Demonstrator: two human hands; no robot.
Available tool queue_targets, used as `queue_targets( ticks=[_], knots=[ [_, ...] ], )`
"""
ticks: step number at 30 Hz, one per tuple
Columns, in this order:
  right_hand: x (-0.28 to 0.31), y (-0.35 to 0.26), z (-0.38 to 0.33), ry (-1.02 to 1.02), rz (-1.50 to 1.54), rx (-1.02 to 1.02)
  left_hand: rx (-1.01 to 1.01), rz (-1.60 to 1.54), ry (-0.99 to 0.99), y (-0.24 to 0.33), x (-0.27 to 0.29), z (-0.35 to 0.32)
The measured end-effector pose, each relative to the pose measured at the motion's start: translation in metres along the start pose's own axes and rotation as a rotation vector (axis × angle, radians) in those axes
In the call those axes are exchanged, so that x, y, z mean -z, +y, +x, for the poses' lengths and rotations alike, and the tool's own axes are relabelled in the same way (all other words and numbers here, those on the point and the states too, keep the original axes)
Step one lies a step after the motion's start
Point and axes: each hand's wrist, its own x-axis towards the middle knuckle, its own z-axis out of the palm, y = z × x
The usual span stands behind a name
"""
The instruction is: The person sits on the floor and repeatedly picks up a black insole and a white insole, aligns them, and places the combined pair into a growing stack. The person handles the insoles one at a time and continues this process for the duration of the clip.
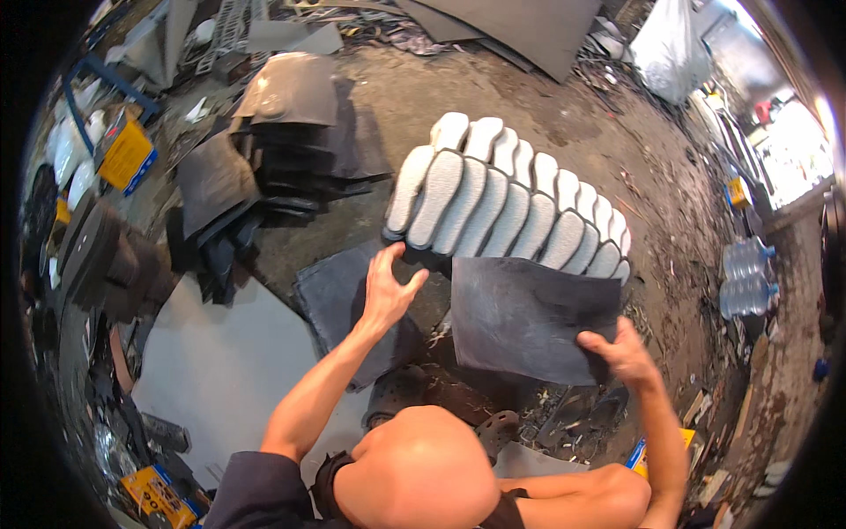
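Right hand [627, 354]: fingers clamped on the lower right corner of a dark grey rubber sheet [529, 317], thumb on top. The sheet is held up off the floor, roughly flat, tilted slightly, in front of the person's right knee.

Left hand [388, 286]: fingers spread and released, grasping nothing; fingertips just below the near end of the stacked white insoles [511, 207], not clearly touching. Whether the thumb meets the nearest insole cannot be told.

The insoles lie in two overlapping rows on the dirt floor [441, 97], fanned from left to right, textured side up. The upper edge of the held sheet covers the near ends of the right-hand insoles.

Under the left forearm: another dark sheet [330, 295] lying on the floor, partly over a large pale grey board [220, 361].

Further left: a pile of dark cut sheets [291, 132]. Right edge: two clear water bottles [747, 278].
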Motion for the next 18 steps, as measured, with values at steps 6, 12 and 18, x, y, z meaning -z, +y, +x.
queue_targets(
  ticks=[6,12,18],
  knots=[
    [-0.051,0.248,0.036,0.387,0.0,-0.02,-0.041,0.369,-0.062,-0.022,-0.085,0.084],
    [-0.093,0.267,0.029,0.677,-0.132,-0.062,-0.057,0.429,-0.07,-0.047,-0.063,0.109],
    [-0.069,0.274,0.016,0.704,-0.217,0.055,0.261,0.293,-0.171,0.001,-0.069,0.131]
  ],
)
